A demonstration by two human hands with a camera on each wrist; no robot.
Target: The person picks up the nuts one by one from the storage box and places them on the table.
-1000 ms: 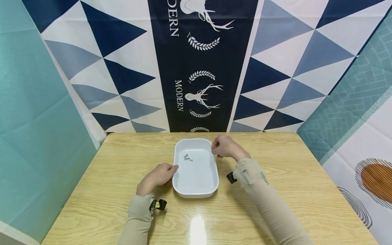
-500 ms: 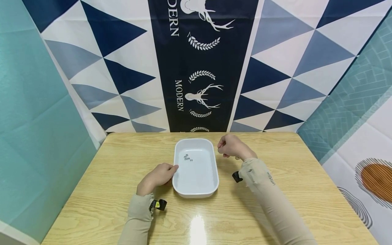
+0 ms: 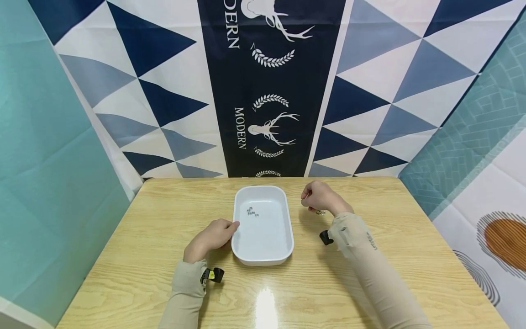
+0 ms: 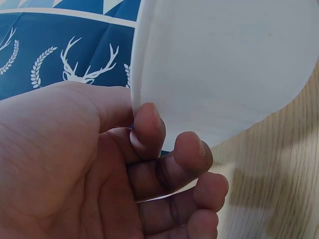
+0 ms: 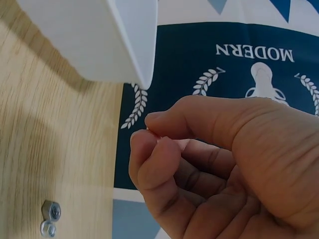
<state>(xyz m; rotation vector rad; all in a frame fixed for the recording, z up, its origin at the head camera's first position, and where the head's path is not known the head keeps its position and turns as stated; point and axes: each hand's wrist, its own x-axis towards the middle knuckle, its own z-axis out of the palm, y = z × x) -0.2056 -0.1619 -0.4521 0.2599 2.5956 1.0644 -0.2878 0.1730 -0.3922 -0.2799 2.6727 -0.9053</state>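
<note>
A white rectangular tray point(image 3: 263, 235) stands on the wooden table, several tiny grey metal pieces point(image 3: 251, 212) lying in its far left part. My left hand point(image 3: 213, 237) holds the tray's left rim, thumb over the edge and fingers point(image 4: 192, 152) outside against the wall. Right of the tray, apart from it, is my right hand point(image 3: 322, 197). Its thumb and first fingers point(image 5: 159, 162) pinch together, a small pale edge showing between the tips; its kind cannot be told. Below that hand a hex nut point(image 5: 52, 210) and a second small metal nut point(image 5: 48, 229) lie on the table.
The light wooden table point(image 3: 164, 205) ends at a patterned backdrop point(image 3: 271, 91) behind the tray. A teal curtain point(image 3: 57, 173) hangs along the left side, with another patterned cloth point(image 3: 481, 205) on the right.
From the tray's right rim, my right hand has moved rightward, away from the tray, its fingertips still together. The nuts beneath it have come into sight. My left hand and the tray have stayed put.
</note>
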